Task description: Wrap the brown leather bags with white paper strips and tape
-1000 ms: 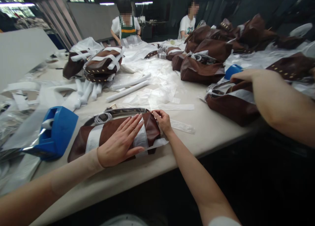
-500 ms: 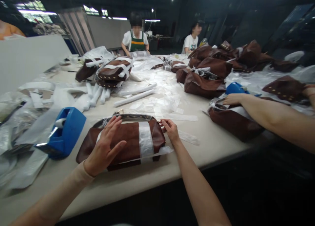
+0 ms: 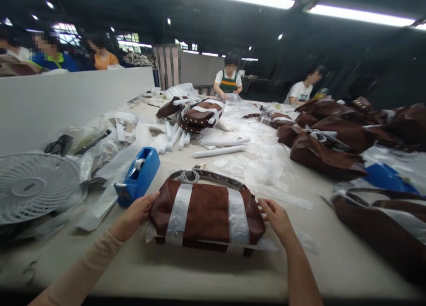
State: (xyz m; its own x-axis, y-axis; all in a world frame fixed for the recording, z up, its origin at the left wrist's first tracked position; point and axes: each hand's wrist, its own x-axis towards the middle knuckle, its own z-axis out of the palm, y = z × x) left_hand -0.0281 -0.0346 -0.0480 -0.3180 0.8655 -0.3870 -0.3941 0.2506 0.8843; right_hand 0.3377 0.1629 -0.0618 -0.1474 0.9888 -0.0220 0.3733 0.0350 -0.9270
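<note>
A brown leather handbag (image 3: 208,212) lies on the table in front of me, with two white strips (image 3: 238,215) wrapped across it. Its studded strap (image 3: 221,178) curves along the far side, next to a coil of pale cord (image 3: 189,176). Clear film shows along the near bottom edge. My left hand (image 3: 138,212) grips the bag's left end, its fingertips partly hidden behind the leather. At the right end, my right hand (image 3: 275,217) holds the corner near the strap's fitting.
A blue tape dispenser (image 3: 141,177) stands beyond my left hand, near a grey fan (image 3: 36,186). White foam tubes (image 3: 219,151) and wrapping sheets litter the middle. More brown bags (image 3: 329,153) are heaped at right; another bag (image 3: 376,226) lies nearer. Co-workers sit or stand beyond the table.
My left hand has moved from the top of the handbag to its left end, uncovering the left white strip. My view has turned left, and the co-worker's arm at right is out of sight.
</note>
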